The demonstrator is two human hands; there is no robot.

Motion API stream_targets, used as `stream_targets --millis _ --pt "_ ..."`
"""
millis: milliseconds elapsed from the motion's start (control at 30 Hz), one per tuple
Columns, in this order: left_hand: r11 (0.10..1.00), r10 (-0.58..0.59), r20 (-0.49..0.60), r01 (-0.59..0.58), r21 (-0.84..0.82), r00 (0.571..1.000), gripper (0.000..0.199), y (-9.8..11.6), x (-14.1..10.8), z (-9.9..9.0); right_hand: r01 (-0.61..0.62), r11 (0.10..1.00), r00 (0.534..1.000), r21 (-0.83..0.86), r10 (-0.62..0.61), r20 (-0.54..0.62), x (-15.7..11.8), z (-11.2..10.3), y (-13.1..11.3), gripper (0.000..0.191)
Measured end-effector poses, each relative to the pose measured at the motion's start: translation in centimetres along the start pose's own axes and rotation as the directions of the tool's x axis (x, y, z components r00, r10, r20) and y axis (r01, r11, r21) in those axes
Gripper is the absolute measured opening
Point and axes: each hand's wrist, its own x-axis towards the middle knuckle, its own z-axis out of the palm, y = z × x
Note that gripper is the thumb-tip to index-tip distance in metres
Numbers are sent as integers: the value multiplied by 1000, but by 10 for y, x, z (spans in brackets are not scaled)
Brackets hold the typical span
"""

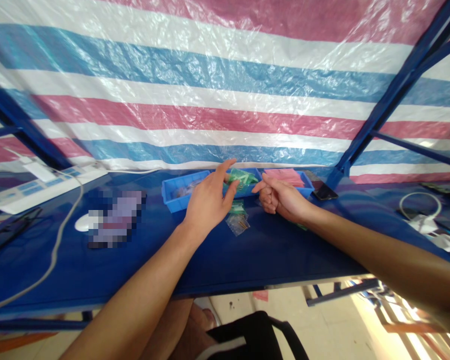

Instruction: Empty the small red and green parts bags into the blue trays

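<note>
My left hand [209,197] is over the front of the blue bins, its thumb and index finger spread apart with nothing visible between them. Beyond its fingertips, green plastic packets [243,177] fill the middle blue bin [250,191]. My right hand [279,197] is in front of the right-hand bin; its fingers are curled in and the index points left. Whatever those fingers may hold is hidden. Between the hands, a small clear zip bag [238,224] with thin brass-coloured pieces lies on the blue table. Pink packets [284,176] lie in the right-hand bin [306,183].
Clear small bags lie in the left blue bin [172,192]. A white power strip [47,187], a cable [56,250], a white mouse [84,222] and a blurred-out object [120,217] are at left. A dark phone [325,191] lies right of the bins; a coiled white cable [420,206] is farther right.
</note>
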Motion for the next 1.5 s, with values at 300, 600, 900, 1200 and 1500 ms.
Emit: stream_targets --millis 300,600,900,1200,1500 --pt "999 -44 -199 36 -41 979 27 -3 4 -9 -10 1000 1000 16 9 18 1 -2 0 55" --pt "997 36 -40 -34 66 999 41 -15 5 -3 29 1000 999 -6 -29 44 1 -3 1 56" --pt "960 36 358 -131 246 933 48 -19 -4 11 102 986 994 -133 -97 44 1 -4 5 58" --pt "969 79 284 -141 203 956 40 -16 -2 9 428 135 877 -894 -302 375 -13 -14 -40 40" --pt "977 170 146 -186 102 975 27 -8 1 6 426 -474 885 -771 43 463 -23 10 -30 36"
